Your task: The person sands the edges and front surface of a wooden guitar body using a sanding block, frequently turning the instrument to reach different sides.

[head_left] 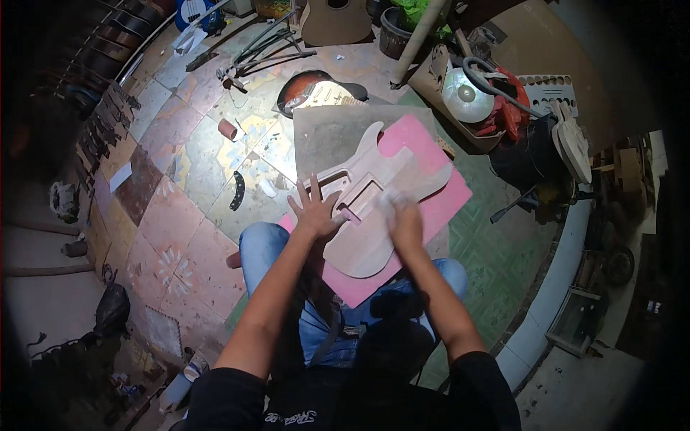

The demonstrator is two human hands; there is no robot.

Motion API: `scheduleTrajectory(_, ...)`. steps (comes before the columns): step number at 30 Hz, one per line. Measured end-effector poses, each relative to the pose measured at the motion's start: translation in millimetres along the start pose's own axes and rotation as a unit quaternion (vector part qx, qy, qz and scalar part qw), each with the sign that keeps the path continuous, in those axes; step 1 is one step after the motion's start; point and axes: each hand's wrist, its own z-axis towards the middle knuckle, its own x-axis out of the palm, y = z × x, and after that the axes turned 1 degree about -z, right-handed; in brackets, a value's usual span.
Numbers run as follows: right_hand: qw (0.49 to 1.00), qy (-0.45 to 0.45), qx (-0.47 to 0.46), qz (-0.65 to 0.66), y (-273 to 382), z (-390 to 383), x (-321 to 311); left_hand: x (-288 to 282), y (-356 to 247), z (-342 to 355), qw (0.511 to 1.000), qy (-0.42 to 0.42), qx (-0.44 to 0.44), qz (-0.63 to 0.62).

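A bare wooden electric guitar body point(365, 248) with routed cavities lies aslant over my lap, on a pink board point(449, 208). The fingers of my left hand point(315, 214) are spread, and it rests on the body's left edge beside the cavities. My right hand point(407, 224) is curled on the wood right of the middle cavity, smeared by motion. A pale, whitish patch shows at its fingers; the blur hides what it is.
A grey board point(323, 133) lies beyond, with a sunburst guitar body point(291, 93) behind it. On the tiles to the left are a brown roll point(228, 129) and a dark curved piece point(237, 191). A cluttered cardboard box point(438, 86) and black bucket point(521, 161) stand right.
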Motion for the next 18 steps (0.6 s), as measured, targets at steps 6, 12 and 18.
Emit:
scheduleTrajectory(6, 0.996, 0.032, 0.068, 0.042, 26, -82, 55, -17, -15, -4, 0.998, 0.045, 0.015, 0.041)
scheduleTrajectory(12, 0.999, 0.019, -0.003, -0.049, -13, 9, 0, -20, -9, -2, 0.996, 0.068, 0.012, 0.057)
scheduleTrajectory(18, 0.998, -0.018, -0.052, -0.03, 15, -47, 36, -14, -5, 0, 0.996, 0.055, -0.005, 0.063)
